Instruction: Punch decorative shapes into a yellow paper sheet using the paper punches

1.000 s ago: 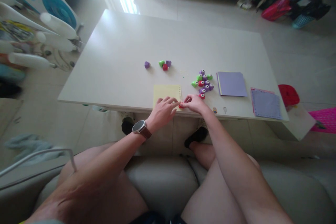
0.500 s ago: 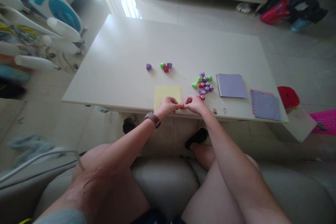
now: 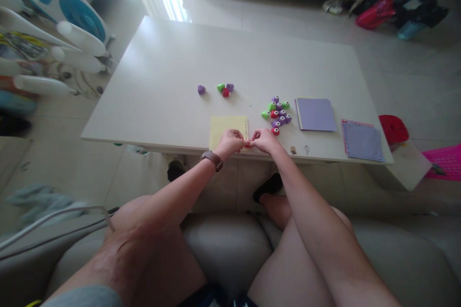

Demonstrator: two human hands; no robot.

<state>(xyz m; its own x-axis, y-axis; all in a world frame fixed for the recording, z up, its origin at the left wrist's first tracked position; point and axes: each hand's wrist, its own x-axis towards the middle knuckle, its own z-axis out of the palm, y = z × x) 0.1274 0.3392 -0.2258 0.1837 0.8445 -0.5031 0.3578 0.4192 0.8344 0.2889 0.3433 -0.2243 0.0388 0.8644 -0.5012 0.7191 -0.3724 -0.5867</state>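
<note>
A yellow sheet of paper (image 3: 225,124) lies at the table's near edge, with a row of small punched shapes down its right side. At the lower right corner of the sheet, a small red craft punch (image 3: 247,144) shows between my fingertips. My left hand (image 3: 231,142) lies over the paper, its fingers pinched at the punch and largely covering it. From the right, my right hand (image 3: 264,140) grips the same punch with thumb and curled fingers. Just beyond my right hand stands another red craft punch (image 3: 275,131), near a cluster of purple, green and red punches (image 3: 282,113).
Farther left on the white table (image 3: 173,62) are a lone purple punch (image 3: 201,89) and a small group with a green punch (image 3: 221,88). To the right lie purple paper sheets (image 3: 315,115), a punched bluish sheet (image 3: 363,140) and two small stickers (image 3: 293,150).
Both hands stay together at the paper's corner, with the fingers shifting slightly around the red punch. The whole view has moved a little; the other things keep their places on the table.
</note>
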